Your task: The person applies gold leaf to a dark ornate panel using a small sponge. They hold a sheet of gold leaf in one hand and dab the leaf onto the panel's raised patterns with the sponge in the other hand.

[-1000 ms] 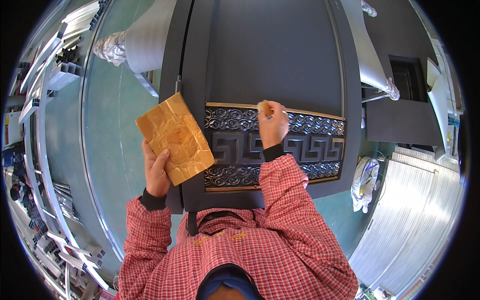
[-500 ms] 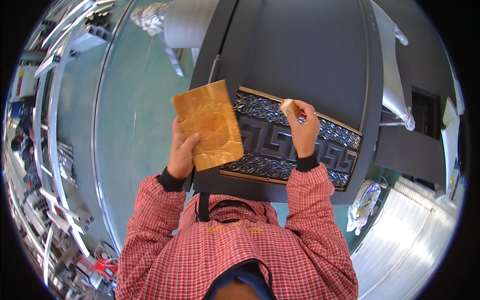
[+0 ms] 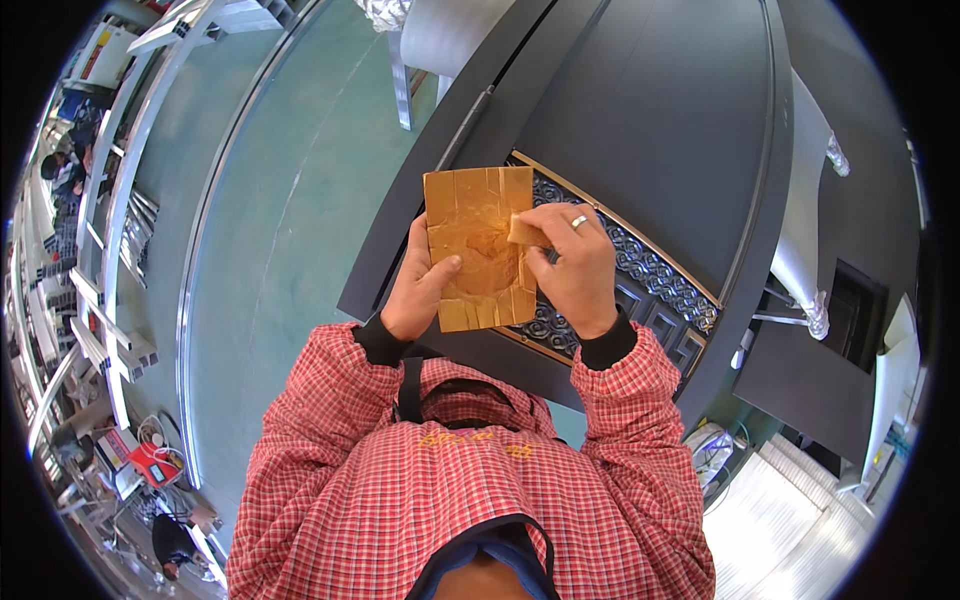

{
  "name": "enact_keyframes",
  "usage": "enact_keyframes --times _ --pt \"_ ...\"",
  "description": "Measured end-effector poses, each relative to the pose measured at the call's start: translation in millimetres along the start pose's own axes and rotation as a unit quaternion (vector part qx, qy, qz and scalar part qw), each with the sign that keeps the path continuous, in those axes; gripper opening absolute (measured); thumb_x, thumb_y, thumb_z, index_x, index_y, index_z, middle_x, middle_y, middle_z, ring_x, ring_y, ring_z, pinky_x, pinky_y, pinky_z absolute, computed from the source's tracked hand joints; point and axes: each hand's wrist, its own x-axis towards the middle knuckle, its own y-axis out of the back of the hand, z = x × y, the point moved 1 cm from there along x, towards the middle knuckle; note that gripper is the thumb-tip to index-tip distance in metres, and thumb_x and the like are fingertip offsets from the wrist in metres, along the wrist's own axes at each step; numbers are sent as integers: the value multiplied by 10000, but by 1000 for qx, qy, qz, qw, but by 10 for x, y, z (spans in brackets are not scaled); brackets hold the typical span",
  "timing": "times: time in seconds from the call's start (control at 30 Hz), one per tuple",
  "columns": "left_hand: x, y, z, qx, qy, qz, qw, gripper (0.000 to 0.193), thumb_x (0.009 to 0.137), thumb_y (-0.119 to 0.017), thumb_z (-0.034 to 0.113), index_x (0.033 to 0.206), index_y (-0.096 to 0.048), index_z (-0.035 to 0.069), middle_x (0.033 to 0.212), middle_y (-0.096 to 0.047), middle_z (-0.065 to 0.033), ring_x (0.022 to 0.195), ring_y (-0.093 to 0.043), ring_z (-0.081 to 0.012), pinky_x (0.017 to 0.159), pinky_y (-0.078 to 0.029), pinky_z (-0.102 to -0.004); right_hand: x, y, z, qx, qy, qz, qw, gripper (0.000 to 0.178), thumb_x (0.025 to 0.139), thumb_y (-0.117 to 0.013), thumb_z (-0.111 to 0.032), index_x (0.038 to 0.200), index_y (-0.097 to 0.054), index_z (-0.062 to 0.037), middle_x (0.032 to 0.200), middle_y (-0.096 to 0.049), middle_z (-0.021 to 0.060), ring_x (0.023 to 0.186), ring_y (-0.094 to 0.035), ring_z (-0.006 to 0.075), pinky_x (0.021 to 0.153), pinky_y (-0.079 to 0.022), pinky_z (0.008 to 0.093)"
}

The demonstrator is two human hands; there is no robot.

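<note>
My left hand (image 3: 421, 285) grips a flat gold-coloured rectangular tray (image 3: 455, 215) by its left edge, thumb on top. Taped strips fold over its sides, and a brownish-gold smear covers its middle. In my right hand (image 3: 578, 262), a small tan sponge piece (image 3: 520, 231) is pinched between thumb and fingers, against the tray's right side. Below both hands lies a dark grey door panel (image 3: 660, 110). Its ornamental inlay (image 3: 640, 270) has a black scroll pattern, a key-shaped relief and gold-coloured edging; the tray and my right hand hide part of it.
A wrapped trestle leg (image 3: 400, 85) stands on the green floor beyond the panel. Metal profiles (image 3: 120, 230) are racked at the left, with a red box (image 3: 156, 463) below. Other people (image 3: 65, 170) are at the far left. Silvery sheets (image 3: 790, 510) lie at lower right.
My right hand has brought the sponge piece from above the inlay leftward to the tray. The tray has shifted right and turned more upright. My view has turned a little.
</note>
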Motion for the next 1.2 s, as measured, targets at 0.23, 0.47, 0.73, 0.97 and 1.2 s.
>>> enact_keyframes --times 0.23,0.47,0.73,0.97,1.2 --pt "-214 132 96 -5 -15 56 998 604 900 -424 -66 1433 -190 91 1352 -428 -117 1235 -458 -203 1030 -402 -354 42 42 41 -20 22 27 999 276 652 -666 -3 912 -641 -91 885 -648 60 857 -605 270 751 -504 358" --pt "-429 820 430 -30 -27 124 991 616 899 -426 -58 1438 -176 107 1360 -420 -119 1223 -482 -228 994 -450 -368 -278 -284 561 6 -162 21 986 289 678 -693 5 949 -627 -71 901 -642 82 874 -606 283 759 -497 362" --pt "-552 1123 515 -25 -26 161 986 603 918 -416 -33 1444 -156 105 1348 -426 -121 1207 -498 -224 978 -472 -373 -371 -893 596 -26 -124 -45 991 293 689 -667 13 955 -621 -100 953 -639 57 921 -582 290 798 -490 379" --pt "-573 1228 511 -39 -31 172 984 598 921 -417 -31 1444 -162 106 1348 -429 -119 1203 -502 -225 980 -471 -376 -283 -946 822 -111 -97 -23 989 265 690 -637 17 924 -630 -108 936 -644 46 887 -580 270 777 -486 386" --pt "-543 1181 580 -41 -22 164 985 606 909 -412 -38 1446 -170 106 1377 -413 -121 1239 -480 -244 1002 -458 -388 -220 -986 846 -100 -9 -68 993 217 711 -658 -9 902 -634 -110 917 -643 24 872 -578 269 778 -470 389"
